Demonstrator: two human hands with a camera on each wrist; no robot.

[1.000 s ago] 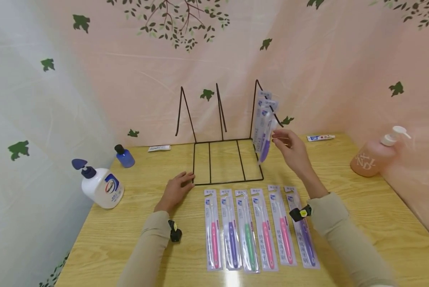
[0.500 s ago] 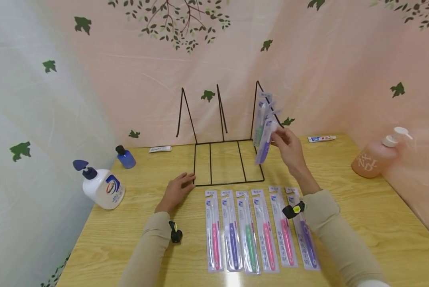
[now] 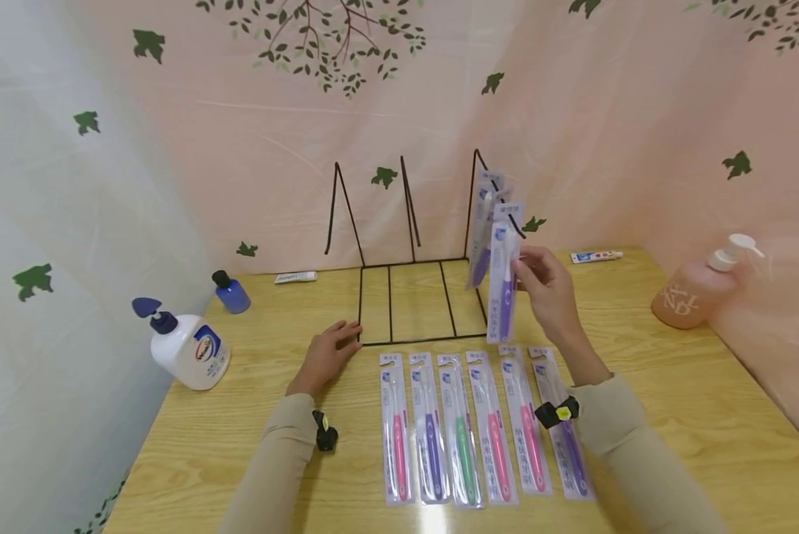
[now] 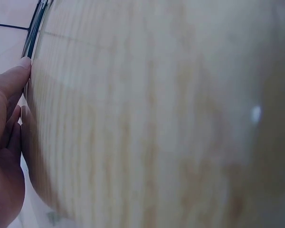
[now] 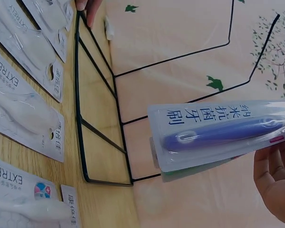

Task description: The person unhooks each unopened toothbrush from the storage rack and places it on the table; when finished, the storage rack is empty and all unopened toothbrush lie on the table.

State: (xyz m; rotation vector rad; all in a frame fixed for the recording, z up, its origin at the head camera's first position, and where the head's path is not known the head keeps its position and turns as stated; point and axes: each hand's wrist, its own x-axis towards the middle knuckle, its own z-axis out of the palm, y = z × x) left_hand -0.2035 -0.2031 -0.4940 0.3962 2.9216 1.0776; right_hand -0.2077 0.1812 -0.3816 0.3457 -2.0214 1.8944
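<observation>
My right hand point(image 3: 551, 289) pinches the edge of a packaged purple toothbrush point(image 3: 504, 297) beside the front tip of the right hook of a black wire rack point(image 3: 422, 340). The package hangs upright, its top against the hook's tip. Behind it, more packaged toothbrushes point(image 3: 482, 215) hang on that hook, partly hidden. In the right wrist view, the purple toothbrush point(image 5: 223, 133) overlaps a green-handled one. My left hand point(image 3: 328, 356) rests on the table, relaxed fingertips touching the rack's front left corner. The left wrist view shows its thumb point(image 4: 16, 76) by a dark bar.
A row of packaged toothbrushes point(image 3: 464, 437) lies before the rack. Left stand a white pump bottle point(image 3: 195, 356) and a small blue bottle point(image 3: 234, 297); right, a pink pump bottle point(image 3: 693, 297). Small tubes lie behind, including a white tube point(image 3: 296, 277). The rack's left hook point(image 3: 349, 215) bears nothing.
The purple toothbrush package, first among the others on the right hook, has come forward to the hook's front tip and turned its front towards me. The left hand stays still.
</observation>
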